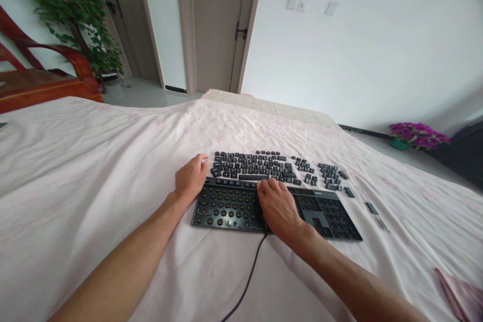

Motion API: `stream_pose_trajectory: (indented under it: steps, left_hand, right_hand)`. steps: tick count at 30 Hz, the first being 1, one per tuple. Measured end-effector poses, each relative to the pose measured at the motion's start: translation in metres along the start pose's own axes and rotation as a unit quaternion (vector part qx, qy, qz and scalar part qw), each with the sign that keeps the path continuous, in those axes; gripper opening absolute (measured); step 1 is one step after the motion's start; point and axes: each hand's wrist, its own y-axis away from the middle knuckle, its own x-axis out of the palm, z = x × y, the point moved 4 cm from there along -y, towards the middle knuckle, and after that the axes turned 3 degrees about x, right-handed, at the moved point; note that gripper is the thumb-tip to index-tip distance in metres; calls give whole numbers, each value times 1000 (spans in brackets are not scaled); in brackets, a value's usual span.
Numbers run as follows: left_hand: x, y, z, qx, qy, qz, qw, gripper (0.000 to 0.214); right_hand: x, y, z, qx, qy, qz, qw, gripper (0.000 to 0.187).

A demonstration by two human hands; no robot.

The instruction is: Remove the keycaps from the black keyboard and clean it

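Note:
A black keyboard (230, 209) lies on a bed sheet (94, 161) with most of its keycaps off, bare switch posts showing. The removed keycaps (252, 165) are laid out in rows just beyond it. My left hand (190, 177) rests at the keyboard's far left corner, fingers curled loosely beside the keycaps. My right hand (277, 206) lies over the middle of the keyboard, fingertips pressed together at its top row near a long keycap; whether it holds one is hidden.
Smaller groups of keycaps (330, 175) lie to the right, with a small dark piece (372, 208) near them. The keyboard cable (245, 282) trails toward me. A wooden chair (45, 75), a potted plant (75, 15) and doors stand behind the bed.

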Motion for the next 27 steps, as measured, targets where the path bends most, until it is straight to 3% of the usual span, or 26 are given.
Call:
stream_pose_trajectory:
  steps: [6,10,13,15,21,27]
  left_hand:
    - [0,1,0,1,3,-1,1000,33]
    - [0,0,3,-5,10,4,1000,34]
    - [-1,-1,3,-12,18,10,1000,34]
    - [-2,-2,3,-16,26,13,999,34]
    - [0,-2,5,-33,43,10,998,33]
    - [-1,-3,7,-36,56,4,998,32]
  right_hand:
    - [-10,-3,-24,39,-87,-2,995,30]
    - [-5,-22,-71,96,-219,-40,970,31]
    - [8,-46,-111,189,-250,-64,947,25]
    - [16,-66,-127,208,-255,-66,942,23]
    - [34,-121,-136,198,-190,-21,961,20]
    - [48,-149,-130,180,-178,4,967,10]
